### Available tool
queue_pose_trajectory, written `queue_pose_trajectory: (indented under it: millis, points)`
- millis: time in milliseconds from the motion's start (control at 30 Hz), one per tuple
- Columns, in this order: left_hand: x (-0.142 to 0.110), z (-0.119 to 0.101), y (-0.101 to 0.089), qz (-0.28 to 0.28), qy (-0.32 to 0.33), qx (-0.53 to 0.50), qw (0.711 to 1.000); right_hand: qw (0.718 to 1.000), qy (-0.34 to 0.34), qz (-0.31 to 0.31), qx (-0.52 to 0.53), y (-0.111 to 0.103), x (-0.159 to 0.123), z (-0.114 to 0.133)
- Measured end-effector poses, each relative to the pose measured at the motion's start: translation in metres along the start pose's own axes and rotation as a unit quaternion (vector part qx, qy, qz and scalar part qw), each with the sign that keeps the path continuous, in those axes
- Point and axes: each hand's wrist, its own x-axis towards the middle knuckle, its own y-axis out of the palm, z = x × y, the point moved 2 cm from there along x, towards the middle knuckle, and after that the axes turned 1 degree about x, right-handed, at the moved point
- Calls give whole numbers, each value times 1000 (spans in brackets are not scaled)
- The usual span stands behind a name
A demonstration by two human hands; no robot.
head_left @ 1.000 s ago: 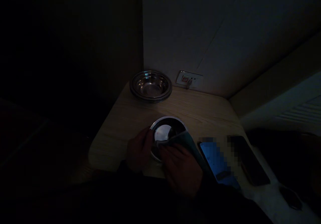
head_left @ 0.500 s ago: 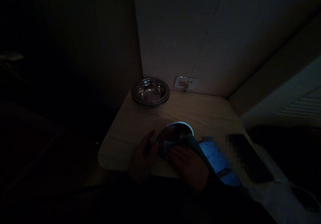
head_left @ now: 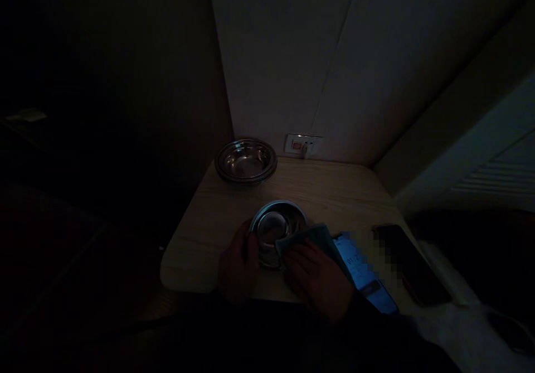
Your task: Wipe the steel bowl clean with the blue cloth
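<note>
A shiny metal bowl (head_left: 271,229) stands near the front edge of the small wooden table. My left hand (head_left: 238,267) is closed on its left rim, thumb and fingers on either side of the wall. Under my right hand (head_left: 315,275) lies a teal cloth (head_left: 320,236), which the fingers press against the bowl's right side. The undersides of the right fingers are hidden. Dim light blurs the detail of both hands.
Stacked metal bowls (head_left: 246,164) stand at the table's back left corner. A lit phone (head_left: 359,267) lies right of my right hand, with a dark phone-like slab (head_left: 413,264) beyond it. A wall socket (head_left: 303,145) with a plug sits behind the wooden table (head_left: 338,192).
My left hand has closed on the bowl's rim; before, its fingers were apart. The bowl's inside shows more, as the cloth and right hand now lie further toward its right side.
</note>
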Motion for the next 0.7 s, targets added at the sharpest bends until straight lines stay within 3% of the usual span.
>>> queue_pose_trajectory:
  millis: [200, 367, 567, 700]
  points:
    - [2, 4, 10, -23, 17, 5, 1000, 999, 26, 22, 20, 5, 3, 6]
    - [10, 3, 13, -1, 48, -36, 998, 995, 47, 72, 49, 10, 16, 7]
    - [18, 5, 8, 7, 26, -42, 999, 994, 24, 71, 81, 18, 46, 9]
    - [21, 8, 5, 7, -3, -46, 999, 993, 20, 97, 69, 13, 44, 3]
